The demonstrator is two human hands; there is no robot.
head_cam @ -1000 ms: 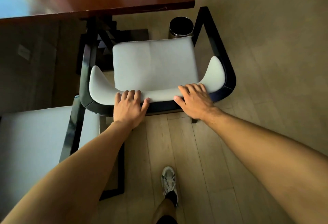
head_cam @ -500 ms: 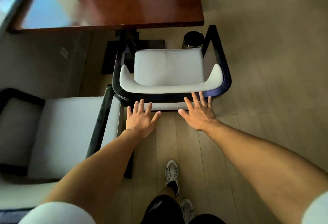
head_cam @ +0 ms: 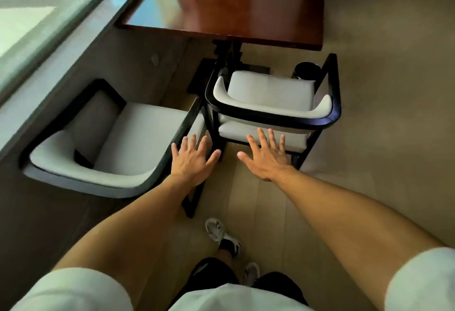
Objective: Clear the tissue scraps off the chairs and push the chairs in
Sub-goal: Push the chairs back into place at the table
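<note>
With both hands (head_cam: 192, 160) (head_cam: 267, 156) splayed, holding nothing, second chair (head_cam: 123, 138) lies left, nearer left hand, away from tabletop (head_cam: 246, 15).

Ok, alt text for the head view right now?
Both hands, left hand and right hand, hover open behind the right chair by the wooden table. A second chair sits left.

Overall level: dim indoors, warm cast.
Light source: daylight through the window (head_cam: 37, 15) at upper left, overexposed.
Glare: bluish-white reflection on the table (head_cam: 221, 2) top.
Shadows: deep beneath the table and along the left wall.
Distortion: wide-angle bending at edges.
Focus: soft throughout, slight smear.
</note>
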